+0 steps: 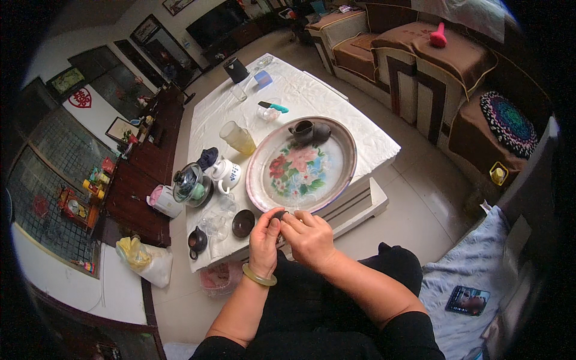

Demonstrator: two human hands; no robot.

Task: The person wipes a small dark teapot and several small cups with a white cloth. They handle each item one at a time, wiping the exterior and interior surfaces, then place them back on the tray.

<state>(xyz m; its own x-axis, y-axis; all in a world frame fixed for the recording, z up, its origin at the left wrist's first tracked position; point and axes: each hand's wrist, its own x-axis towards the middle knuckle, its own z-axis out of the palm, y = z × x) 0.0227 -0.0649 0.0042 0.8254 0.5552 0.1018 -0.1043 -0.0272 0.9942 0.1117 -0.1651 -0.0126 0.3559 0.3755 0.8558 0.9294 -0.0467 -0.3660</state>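
Observation:
My left hand [265, 238], a bangle on its wrist, holds a small dark piece [280, 215] at the near rim of a large oval enamel tray [253, 180]. The fingers of my right hand [310, 238] close on the same piece from the right; they cover much of it, so its kind cannot be told. On the tray, which is painted with flowers, a dark pitcher [302, 131] stands at the far end, touching another rounded dark vessel [321, 133]. Left of my hands lie a dark round dish [243, 223] and a small dark teapot [197, 240].
On the white-covered table [297, 90] stand amber glasses [236, 137], a white lidded pot [228, 173], a glass-lidded pot [191, 184], small clear cups [216, 225] and a turquoise-handled knife [273, 107]. A phone [468, 300] lies on the cloth at my right.

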